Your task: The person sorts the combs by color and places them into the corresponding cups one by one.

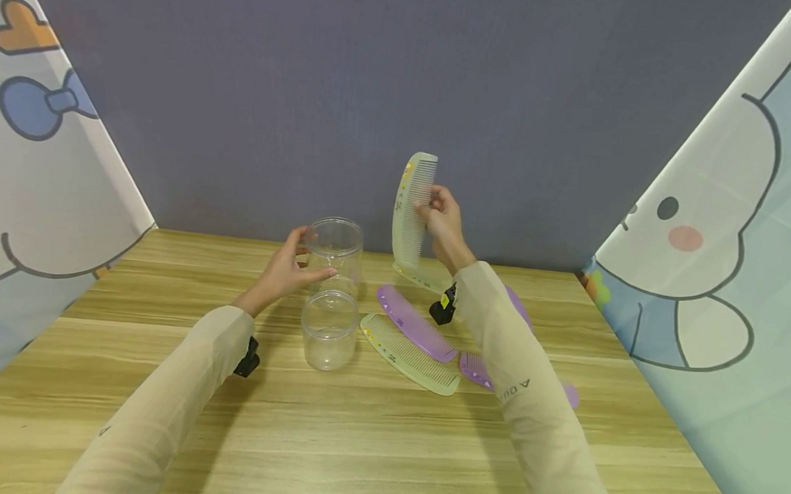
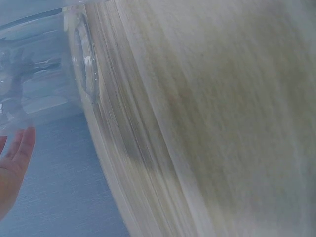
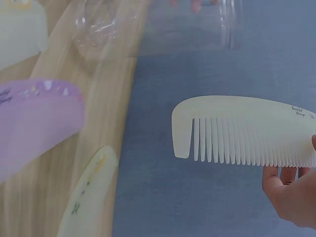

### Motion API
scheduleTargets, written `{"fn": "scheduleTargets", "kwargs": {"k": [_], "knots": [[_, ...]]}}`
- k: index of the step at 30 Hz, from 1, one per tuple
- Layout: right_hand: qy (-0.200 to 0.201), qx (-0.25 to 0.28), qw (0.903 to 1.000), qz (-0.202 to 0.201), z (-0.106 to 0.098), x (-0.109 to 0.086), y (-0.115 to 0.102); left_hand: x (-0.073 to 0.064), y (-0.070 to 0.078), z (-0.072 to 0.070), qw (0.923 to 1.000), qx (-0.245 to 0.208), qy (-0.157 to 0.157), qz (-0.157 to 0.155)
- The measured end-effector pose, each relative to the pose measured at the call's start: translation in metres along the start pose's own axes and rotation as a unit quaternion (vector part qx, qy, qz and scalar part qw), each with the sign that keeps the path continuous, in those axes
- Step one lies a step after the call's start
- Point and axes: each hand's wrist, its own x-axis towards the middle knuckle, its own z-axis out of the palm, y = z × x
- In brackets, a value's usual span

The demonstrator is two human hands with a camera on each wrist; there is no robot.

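My right hand (image 1: 444, 223) pinches a pale green comb (image 1: 408, 211) by its toothed side, holding it nearly upright above the table's back. In the right wrist view, the comb (image 3: 222, 108) has its teeth towards the fingers. My left hand (image 1: 287, 268) grips a clear plastic jar (image 1: 347, 258), thumb at the front and fingers at the far side. A second clear jar (image 1: 328, 340) stands just in front of it. To the right lie a purple comb (image 1: 413, 323) and a green comb (image 1: 409, 354), close together. Another green comb (image 1: 422, 278) lies behind, below the raised one.
More purple combs (image 1: 475, 368) lie by the right sleeve, which partly hides them. A dark grey panel (image 1: 275, 109) rises behind the wooden table (image 1: 334, 443). Cartoon-printed panels (image 1: 706, 275) flank both sides.
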Motion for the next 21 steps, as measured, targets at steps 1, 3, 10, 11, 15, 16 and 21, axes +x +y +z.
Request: {"fn": "scheduleTargets", "kwargs": {"k": [1, 3, 10, 11, 15, 16, 21], "knots": [[0.000, 0.003, 1.0000, -0.001, 0.002, 0.000, -0.002, 0.000, 0.000, 0.000, 1.0000, -0.001, 0.000, -0.001], [0.000, 0.010, 0.9999, -0.005, 0.006, 0.001, -0.005, 0.000, 0.000, 0.000, 1.0000, -0.004, 0.000, -0.001], [0.001, 0.042, 0.9988, -0.024, 0.020, 0.003, -0.017, 0.000, 0.001, 0.000, 1.0000, -0.004, -0.001, 0.003], [0.002, 0.048, 0.9985, -0.027, 0.022, 0.003, -0.019, 0.000, 0.000, 0.000, 1.0000, -0.004, -0.001, 0.004], [0.004, 0.069, 0.9968, -0.039, 0.030, 0.003, -0.026, 0.001, -0.002, 0.000, 1.0000, -0.005, -0.003, 0.006], [0.004, 0.074, 0.9964, -0.042, 0.032, 0.003, -0.028, 0.001, -0.002, 0.000, 1.0000, -0.005, -0.004, 0.006], [-0.002, 0.096, 0.9938, -0.056, 0.043, 0.004, -0.035, -0.009, 0.022, -0.005, 0.9998, -0.018, -0.009, 0.000]]}}
